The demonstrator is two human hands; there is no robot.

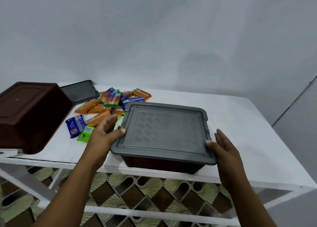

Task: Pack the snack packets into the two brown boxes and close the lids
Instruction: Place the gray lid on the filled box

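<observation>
White table [240, 117] against a plain pale wall, with patterned floor tiles below.

1. Tipped box [29, 117]: brown, lying with its base showing, well to the left of the left hand [103, 135].
2. Closed box [163, 165]: brown, between both hands at the table's near edge, with the gray lid [164, 130] seated on top.
3. Loose lid [80, 92]: flat on the table, beyond the left hand.
4. Snack packets [106, 103]: a loose pile just beyond the left hand's fingertips, outside both boxes.

Left hand: fingers nearly straight, thumb resting on the gray lid's left edge. Right hand [224, 149]: fingers straight, thumb touching the lid's right edge.
</observation>
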